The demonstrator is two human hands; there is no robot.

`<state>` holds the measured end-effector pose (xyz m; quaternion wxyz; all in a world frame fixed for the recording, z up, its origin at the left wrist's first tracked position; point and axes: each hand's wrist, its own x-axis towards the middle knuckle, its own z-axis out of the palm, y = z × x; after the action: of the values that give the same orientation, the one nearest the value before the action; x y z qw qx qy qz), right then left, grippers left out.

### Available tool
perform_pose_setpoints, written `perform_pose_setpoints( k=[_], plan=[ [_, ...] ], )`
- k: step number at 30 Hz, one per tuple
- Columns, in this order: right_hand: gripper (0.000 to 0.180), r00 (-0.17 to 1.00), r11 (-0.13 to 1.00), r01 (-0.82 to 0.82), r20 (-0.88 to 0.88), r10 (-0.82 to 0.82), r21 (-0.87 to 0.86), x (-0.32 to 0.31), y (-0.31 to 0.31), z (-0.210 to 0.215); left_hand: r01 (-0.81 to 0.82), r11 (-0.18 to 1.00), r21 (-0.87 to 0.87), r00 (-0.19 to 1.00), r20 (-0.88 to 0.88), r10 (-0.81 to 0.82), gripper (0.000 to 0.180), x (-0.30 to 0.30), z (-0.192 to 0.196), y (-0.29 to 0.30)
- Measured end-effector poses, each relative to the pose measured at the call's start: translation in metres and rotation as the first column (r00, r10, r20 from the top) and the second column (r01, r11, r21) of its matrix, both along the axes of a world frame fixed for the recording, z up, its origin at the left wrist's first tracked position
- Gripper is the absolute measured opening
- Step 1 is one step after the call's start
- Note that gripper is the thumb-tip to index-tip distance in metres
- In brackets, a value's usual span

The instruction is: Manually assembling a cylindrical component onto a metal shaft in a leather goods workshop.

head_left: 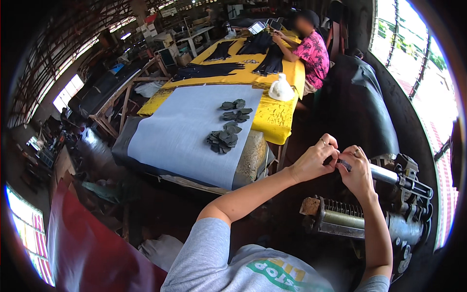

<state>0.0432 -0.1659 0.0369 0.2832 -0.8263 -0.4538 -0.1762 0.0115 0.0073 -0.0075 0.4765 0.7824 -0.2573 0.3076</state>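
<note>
Both my hands are raised close together at the right, beside a metal machine. My left hand [316,159] is closed, its fingertips pinching a small dark piece [345,164]. From the other side my right hand [357,171] grips the same piece between thumb and fingers. Its exact kind is too small to make out, and the fingers hide much of it. On a pale grey sheet [180,126] over the table's near end lie small piles of dark, rounded leather-like pieces [223,140], left of my hands.
The machine [394,214] has a metal cylinder and a row of spring coils. A white plastic jug [281,88] stands on the yellow table cover [272,117]. At the far end a person in a pink shirt [314,58] works. Dark red material [92,248] hangs at lower left.
</note>
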Motion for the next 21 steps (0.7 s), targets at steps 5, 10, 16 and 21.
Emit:
perform_pose_setpoints(
  k=[5,10,16,21],
  plan=[
    [0.018,0.997,0.997,0.064,0.037,-0.066,0.039,-0.0005,0.0050,-0.0004,-0.110,0.991,0.072,0.982,0.162,0.097,0.018,0.0017,0.0026,0.0011],
    [0.013,0.996,0.997,0.072,0.045,-0.073,0.040,-0.0008,0.0093,-0.0004,-0.117,0.990,0.073,0.985,0.139,0.106,0.018,-0.0008,0.0006,0.0008],
    [0.010,0.993,0.997,0.083,0.089,-0.083,0.001,-0.0027,0.0090,-0.0034,-0.095,0.995,0.015,0.990,0.103,0.093,0.018,-0.0046,-0.0036,0.0015],
    [0.012,0.997,0.999,0.047,0.059,-0.047,-0.003,0.0008,0.0006,-0.0012,-0.032,0.999,0.024,0.989,0.147,0.028,0.022,-0.0064,-0.0060,0.0019]
  ],
)
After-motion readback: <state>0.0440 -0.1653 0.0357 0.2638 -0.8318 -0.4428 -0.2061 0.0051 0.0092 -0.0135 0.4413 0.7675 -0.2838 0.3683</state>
